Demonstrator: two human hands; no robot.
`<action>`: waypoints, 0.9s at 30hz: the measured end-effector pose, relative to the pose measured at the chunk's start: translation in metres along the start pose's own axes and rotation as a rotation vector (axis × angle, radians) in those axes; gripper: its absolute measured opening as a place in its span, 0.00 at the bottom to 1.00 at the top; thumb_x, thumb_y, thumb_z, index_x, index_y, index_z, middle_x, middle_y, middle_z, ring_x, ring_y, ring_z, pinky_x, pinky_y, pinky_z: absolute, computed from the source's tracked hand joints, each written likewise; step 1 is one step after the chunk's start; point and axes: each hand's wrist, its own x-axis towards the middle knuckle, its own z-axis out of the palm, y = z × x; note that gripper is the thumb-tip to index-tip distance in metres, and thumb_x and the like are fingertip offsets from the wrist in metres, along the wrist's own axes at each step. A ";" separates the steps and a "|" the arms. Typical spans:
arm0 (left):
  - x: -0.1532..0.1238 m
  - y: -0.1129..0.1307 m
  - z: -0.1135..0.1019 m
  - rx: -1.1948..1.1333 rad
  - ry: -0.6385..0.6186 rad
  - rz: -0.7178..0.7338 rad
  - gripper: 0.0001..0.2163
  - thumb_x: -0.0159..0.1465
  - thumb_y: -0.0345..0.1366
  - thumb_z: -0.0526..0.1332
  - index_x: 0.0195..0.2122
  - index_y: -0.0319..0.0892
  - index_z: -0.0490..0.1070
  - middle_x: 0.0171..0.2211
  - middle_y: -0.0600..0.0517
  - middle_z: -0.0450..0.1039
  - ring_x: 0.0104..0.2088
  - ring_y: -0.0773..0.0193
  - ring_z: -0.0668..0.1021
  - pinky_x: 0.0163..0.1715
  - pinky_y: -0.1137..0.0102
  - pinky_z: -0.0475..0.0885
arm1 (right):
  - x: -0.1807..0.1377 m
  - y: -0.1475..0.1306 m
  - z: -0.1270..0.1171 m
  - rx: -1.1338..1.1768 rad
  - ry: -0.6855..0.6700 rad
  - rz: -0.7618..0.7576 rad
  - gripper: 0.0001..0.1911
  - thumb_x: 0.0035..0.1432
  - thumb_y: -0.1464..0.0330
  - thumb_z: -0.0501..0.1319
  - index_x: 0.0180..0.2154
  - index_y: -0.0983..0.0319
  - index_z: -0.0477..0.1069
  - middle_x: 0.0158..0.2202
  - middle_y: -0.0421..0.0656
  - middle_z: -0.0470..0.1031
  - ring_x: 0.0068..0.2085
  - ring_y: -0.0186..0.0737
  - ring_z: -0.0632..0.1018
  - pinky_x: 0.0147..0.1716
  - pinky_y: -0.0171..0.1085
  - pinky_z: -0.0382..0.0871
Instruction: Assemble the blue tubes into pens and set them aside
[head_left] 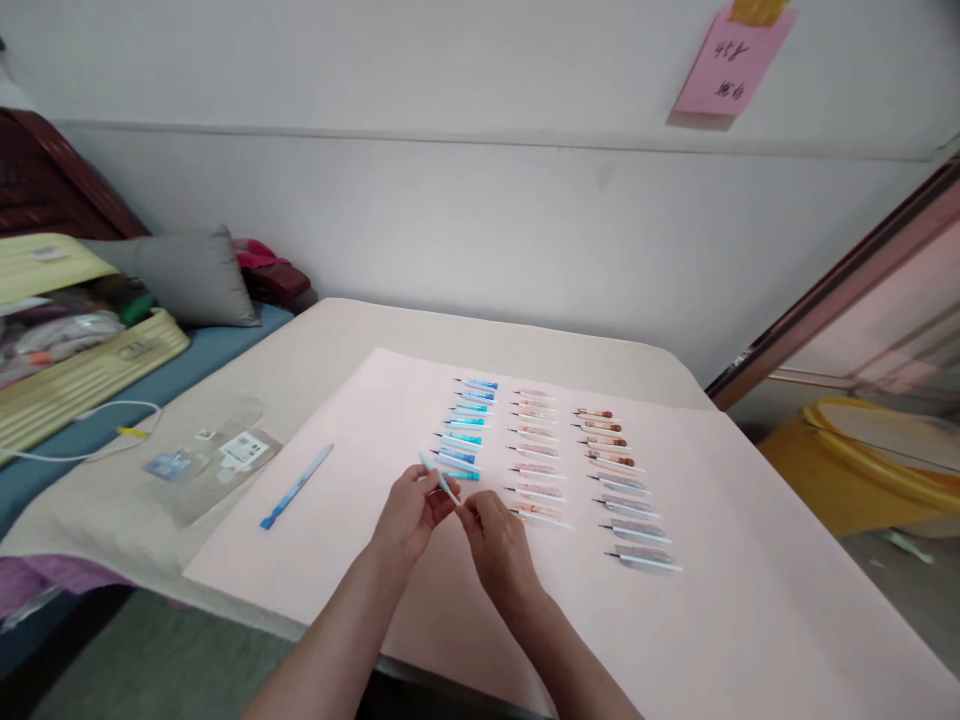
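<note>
My left hand (422,505) holds a slim pale-blue pen barrel (442,478) between thumb and fingers, tilted with its upper end pointing away to the left. The fingers of my right hand (495,545) are closed at the near end of the barrel; whether they also pinch a smaller part is hidden. Just beyond my hands lies a column of thin white pen refills with dark tips, each beside a blue or teal strip (463,440). A column with pale pink strips (534,450) lies to its right. Farther right, brown strips (604,442) and grey strips (637,532) lie with more refills.
A blue pen (296,488) lies alone on the pink sheet (247,560) at left. Beyond it are clear plastic bags (244,450) with a label. An open yellow case (142,350) and a grey pillow (176,280) are far left. A yellow tub (817,480) stands at right.
</note>
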 end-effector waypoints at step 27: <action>0.027 0.029 -0.036 -0.246 0.330 0.060 0.06 0.59 0.22 0.55 0.26 0.37 0.62 0.25 0.45 0.72 0.27 0.64 0.78 0.26 0.71 0.75 | 0.018 0.028 0.044 -0.457 -0.282 0.079 0.13 0.56 0.79 0.47 0.38 0.62 0.66 0.38 0.48 0.67 0.38 0.43 0.69 0.28 0.35 0.58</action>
